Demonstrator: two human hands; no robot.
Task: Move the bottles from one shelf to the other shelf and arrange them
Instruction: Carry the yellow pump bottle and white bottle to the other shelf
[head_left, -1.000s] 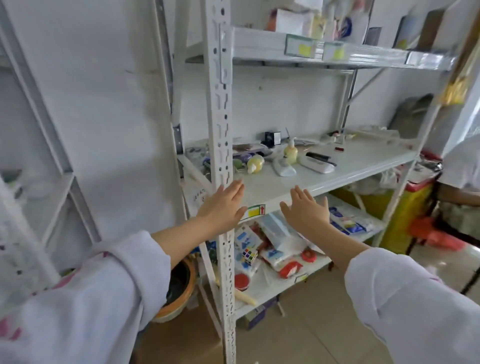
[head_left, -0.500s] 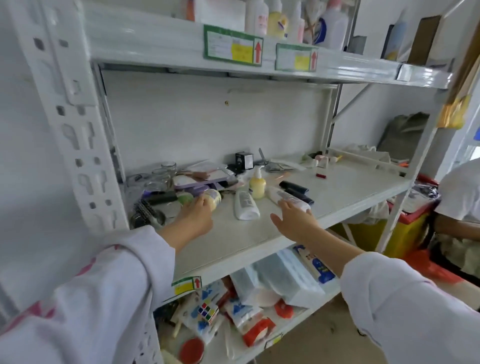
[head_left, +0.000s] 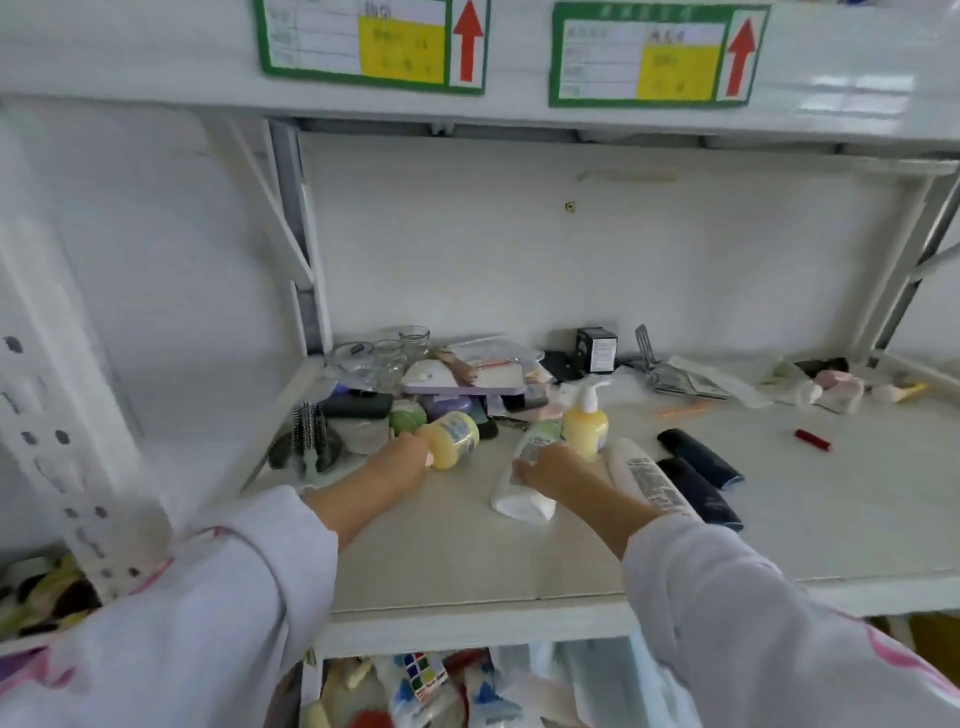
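Both hands have advanced deeper into the middle shelf: left hand, fingers closing round the fallen yellow bottle at centre frame; right hand resting on the lying white bottle, grip unclear. Nothing appears relocated yet; pump bottle, another white bottle and dark tubes remain. Clutter fills the shelf's back; white wall behind.

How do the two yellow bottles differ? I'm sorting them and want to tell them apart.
The pump bottle stands upright with a white pump on top; the yellow jar-like bottle lies on its side, with no pump showing. The left hand touches the lying one; the right hand reaches beside the upright one. Both hold pale yellow contents.
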